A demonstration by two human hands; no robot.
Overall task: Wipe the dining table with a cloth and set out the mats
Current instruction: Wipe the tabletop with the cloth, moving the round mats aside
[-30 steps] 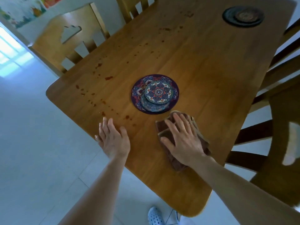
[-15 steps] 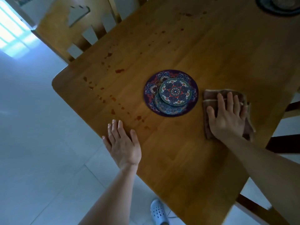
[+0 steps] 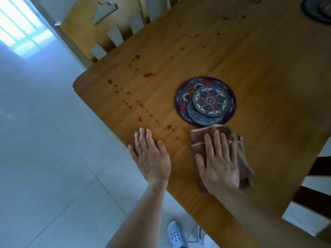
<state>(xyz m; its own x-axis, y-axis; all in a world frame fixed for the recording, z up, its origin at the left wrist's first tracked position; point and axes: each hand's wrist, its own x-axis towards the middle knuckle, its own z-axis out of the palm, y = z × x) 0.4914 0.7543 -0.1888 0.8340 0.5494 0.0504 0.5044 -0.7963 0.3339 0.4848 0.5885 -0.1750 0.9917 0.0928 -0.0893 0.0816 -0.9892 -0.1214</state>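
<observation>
A folded brown cloth (image 3: 241, 156) lies on the wooden dining table (image 3: 259, 77) near its front edge. My right hand (image 3: 217, 161) presses flat on the cloth, fingers straight. Just beyond the cloth sits a stack of round patterned mats (image 3: 206, 102), two small ones on a larger purple one. My left hand (image 3: 150, 156) rests flat at the table's edge, left of the cloth. Reddish-brown stains (image 3: 143, 102) dot the table's left side, some right in front of my left hand.
A wooden chair (image 3: 100, 27) stands at the table's far left side. Another chair (image 3: 315, 185) is at the right. A second dark round mat stack (image 3: 317, 9) lies at the far right corner. White floor tiles and a white clog (image 3: 176, 234) are below.
My right hand slid the cloth from right of the mats back leftward and toward the front edge. My left hand has kept its place at the table's edge.
</observation>
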